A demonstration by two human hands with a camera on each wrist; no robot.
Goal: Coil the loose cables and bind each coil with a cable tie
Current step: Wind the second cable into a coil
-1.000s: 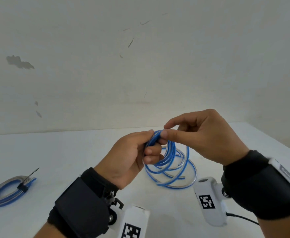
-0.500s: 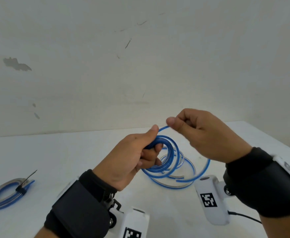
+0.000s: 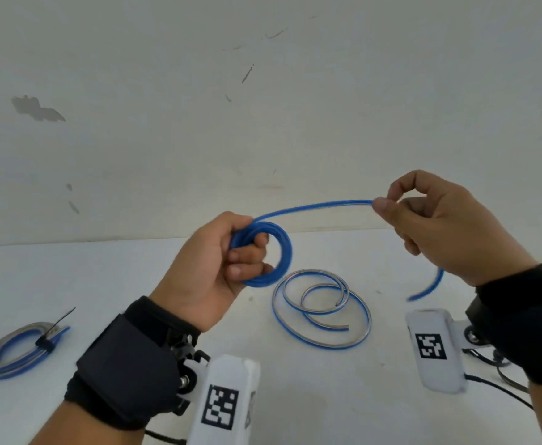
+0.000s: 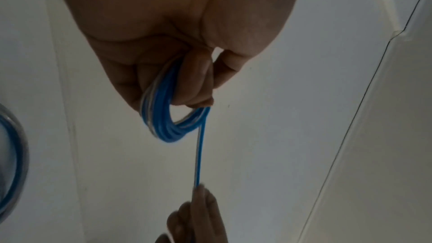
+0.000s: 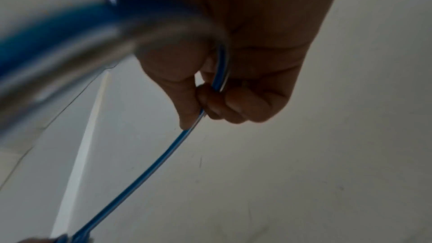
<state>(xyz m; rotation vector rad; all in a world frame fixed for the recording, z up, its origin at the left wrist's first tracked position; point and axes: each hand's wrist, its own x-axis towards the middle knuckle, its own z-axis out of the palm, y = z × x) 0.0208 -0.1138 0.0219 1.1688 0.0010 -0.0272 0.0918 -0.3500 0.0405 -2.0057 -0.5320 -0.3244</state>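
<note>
My left hand (image 3: 247, 252) grips a small tight coil of blue cable (image 3: 284, 248) above the white table (image 3: 102, 284); the left wrist view shows its fingers curled through the coil (image 4: 163, 127). One strand (image 3: 311, 208) runs from the coil up and right to my right hand (image 3: 383, 203), which pinches it between thumb and forefinger. The right wrist view shows the pinched strand (image 5: 151, 163). Below that hand hangs the cable's free tail (image 3: 430, 287).
A second blue and silver cable (image 3: 321, 311) lies in loose loops on the table between my hands. At the far left lies a coil (image 3: 13, 354) bound with a black cable tie (image 3: 49, 337). A scuffed white wall stands behind the table.
My right hand has drawn the strand out to the right and upward, away from the left hand. The coil in my left hand has tightened into a smaller ring.
</note>
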